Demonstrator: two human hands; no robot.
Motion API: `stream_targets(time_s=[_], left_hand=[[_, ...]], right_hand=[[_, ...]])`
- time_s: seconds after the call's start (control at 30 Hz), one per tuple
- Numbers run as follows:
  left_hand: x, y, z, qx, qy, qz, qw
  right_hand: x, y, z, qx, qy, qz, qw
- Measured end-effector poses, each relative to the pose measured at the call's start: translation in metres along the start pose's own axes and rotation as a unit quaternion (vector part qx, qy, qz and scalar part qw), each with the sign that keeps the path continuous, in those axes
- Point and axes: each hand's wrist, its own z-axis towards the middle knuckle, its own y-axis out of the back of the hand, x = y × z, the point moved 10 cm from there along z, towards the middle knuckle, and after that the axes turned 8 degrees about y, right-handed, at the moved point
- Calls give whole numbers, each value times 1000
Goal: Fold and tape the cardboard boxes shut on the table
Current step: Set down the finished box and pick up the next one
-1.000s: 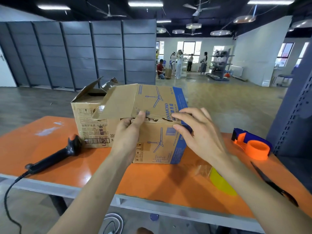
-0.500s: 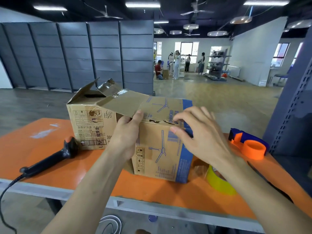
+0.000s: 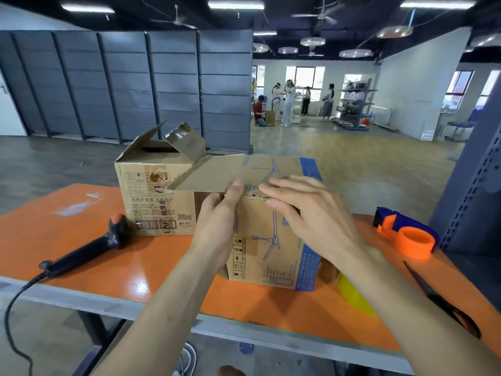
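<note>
Mostly hidden under the right forearm: yellow tape roll [image 3: 352, 294]. Near the front edge of the glossy orange table [image 3: 67, 213], brown cardboard box with blue fan print [image 3: 273, 248], top front edge covered by left hand [image 3: 217, 223], pinching the flap, and right hand [image 3: 311, 213], spread flat on it. Behind, plain brown cardboard box [image 3: 151, 196], flaps up. Beyond, grey partition panels [image 3: 130, 85].

A single wide-angle head view looked forward and slightly down from above the near edge of the orange table [image 3: 67, 213], close to the cardboard box [image 3: 271, 253] at centre frame. The hall [image 3: 366, 158] filled the upper half.
</note>
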Motion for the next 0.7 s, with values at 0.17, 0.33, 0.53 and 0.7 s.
stream_targets(time_s=[0.17, 0.33, 0.53, 0.7], left_hand=[[6, 4, 6, -25, 7, -2, 1000], [7, -10, 11, 70, 29, -52, 996], [-2, 1, -1, -5, -51, 45, 998], [-1, -3, 0, -20, -33, -11, 999]], right_hand=[[4, 0, 0, -13, 25, -2, 1000], [7, 2, -1, -35, 44, -22, 998], [8, 5, -4, -67, 62, -33, 995], [8, 6, -3, -62, 58, -33, 996]])
